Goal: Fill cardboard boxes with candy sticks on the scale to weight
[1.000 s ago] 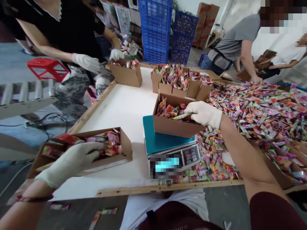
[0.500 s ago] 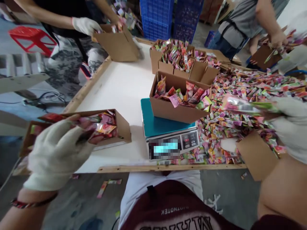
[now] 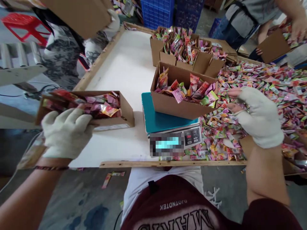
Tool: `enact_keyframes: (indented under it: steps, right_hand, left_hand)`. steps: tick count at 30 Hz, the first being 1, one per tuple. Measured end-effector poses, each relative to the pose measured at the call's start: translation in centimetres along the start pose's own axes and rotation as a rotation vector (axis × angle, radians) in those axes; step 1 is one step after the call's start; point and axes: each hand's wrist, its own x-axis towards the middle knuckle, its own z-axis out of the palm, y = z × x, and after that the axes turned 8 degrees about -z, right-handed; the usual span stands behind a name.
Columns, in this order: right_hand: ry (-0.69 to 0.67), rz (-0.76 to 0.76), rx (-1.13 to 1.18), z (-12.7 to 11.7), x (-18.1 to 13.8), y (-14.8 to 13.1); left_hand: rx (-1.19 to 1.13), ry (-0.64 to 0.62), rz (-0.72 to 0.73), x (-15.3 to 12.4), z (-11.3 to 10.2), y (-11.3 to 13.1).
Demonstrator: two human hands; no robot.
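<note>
My left hand (image 3: 66, 132), in a white glove with bare fingertips, is closed over the near wall of a long cardboard box (image 3: 127, 111) full of small wrapped packets (image 3: 106, 107). My right hand (image 3: 260, 116), gloved the same way, hovers above the loose packet pile (image 3: 261, 80) with thumb and fingers apart and nothing seen between them. Left of it, a second cardboard box (image 3: 179, 103), partly filled with upright packets, sits on the teal pan of a digital scale (image 3: 155, 123). The scale's display is blurred out.
Several filled boxes (image 3: 168, 59) stand behind the scale. A wooden strip (image 3: 134, 164) edges the white table (image 3: 112, 73). A co-worker at upper left holds a cardboard box (image 3: 81, 16); another person's hand (image 3: 298, 28) is at upper right. Blue crates (image 3: 157, 14) stand beyond.
My right hand has moved left toward the scale, and the packets it held are gone from it. My left hand has settled onto the box wall. The upper-left co-worker has lifted their box.
</note>
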Motion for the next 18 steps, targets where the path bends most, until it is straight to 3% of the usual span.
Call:
enact_keyframes:
  steps: [6, 10, 14, 18]
  right_hand:
    - [-0.162, -0.154, 0.199, 4.8, 8.0, -0.8]
    - [-0.217, -0.204, 0.215, 8.2, 11.6, -1.7]
    - [-0.117, -0.108, 0.241, 10.9, 12.2, -2.7]
    - [0.026, -0.028, 0.206, 10.3, 11.7, -2.2]
  left_hand:
    - [0.058, -0.009, 0.086, 7.3, 0.2, 1.1]
    - [0.098, -0.005, 0.142, 10.1, -0.7, 2.0]
    - [0.116, -0.007, 0.156, 10.2, -0.9, 2.1]
    - [0.137, 0.006, 0.154, 10.1, -0.5, 2.0]
